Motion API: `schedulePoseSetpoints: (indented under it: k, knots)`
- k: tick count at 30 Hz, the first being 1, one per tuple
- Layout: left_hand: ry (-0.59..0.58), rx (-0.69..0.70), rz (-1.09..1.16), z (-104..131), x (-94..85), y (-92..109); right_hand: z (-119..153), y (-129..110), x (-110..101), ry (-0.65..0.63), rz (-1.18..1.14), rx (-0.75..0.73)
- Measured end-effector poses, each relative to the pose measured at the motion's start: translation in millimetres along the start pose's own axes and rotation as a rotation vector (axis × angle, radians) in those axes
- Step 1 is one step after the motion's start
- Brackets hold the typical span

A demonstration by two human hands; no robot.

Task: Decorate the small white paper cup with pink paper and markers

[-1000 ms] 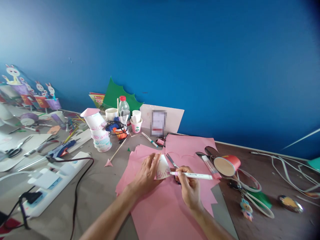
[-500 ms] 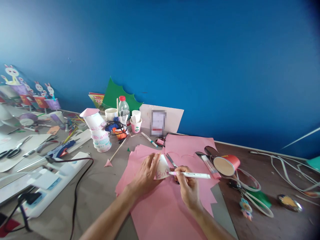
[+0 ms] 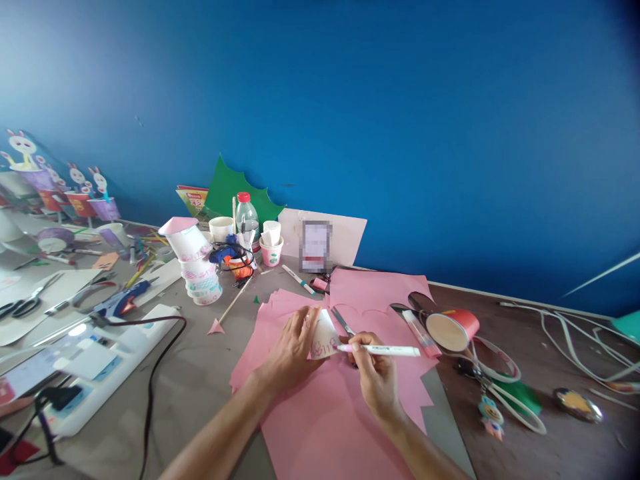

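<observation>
Holding a small white paper cup (image 3: pixel 324 335) down on its side with my left hand (image 3: pixel 293 347), fingers spread and curled over it, pinning it on the pink paper sheets (image 3: pixel 340 413). My right hand (image 3: pixel 376 375) is pinched shut around a white marker (image 3: pixel 383 349) with a pink tip, and the tip is right at the cup wall.

The bit that matters: the cup sits between my two hands, just right of the left hand's fingertips and just left of the marker tip. The marker's long axis runs roughly sideways, tip toward the cup, tail pointing off toward the red cup (image 3: pixel 453 329) lying on its side further right. The left hand is the one actually on the cup; the right only reaches it through the marker.

The cup itself is plain white with pink doodles on the wall facing me, can't really read them. Scissors (image 3: pixel 343 321) lie just behind the cup on the pink paper.
</observation>
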State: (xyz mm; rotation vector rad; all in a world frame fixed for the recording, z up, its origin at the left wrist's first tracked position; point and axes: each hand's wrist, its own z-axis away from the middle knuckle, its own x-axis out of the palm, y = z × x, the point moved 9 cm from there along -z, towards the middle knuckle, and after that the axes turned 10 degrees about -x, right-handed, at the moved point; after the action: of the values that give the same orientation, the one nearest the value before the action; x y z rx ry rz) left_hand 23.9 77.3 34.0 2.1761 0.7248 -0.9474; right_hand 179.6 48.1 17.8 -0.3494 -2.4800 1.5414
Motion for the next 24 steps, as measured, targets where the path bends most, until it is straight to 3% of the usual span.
schedulePoseSetpoints:
  k: [14,24]
  knots:
    - [0.0,-0.003,0.003,1.9,3.1,-2.7,-2.0,-7.1,0.2,0.016,0.019,-0.047]
    - [-0.012,-0.026,0.025,-0.7,1.4,-2.1,-1.1,1.1,0.0,0.005,-0.027,0.006]
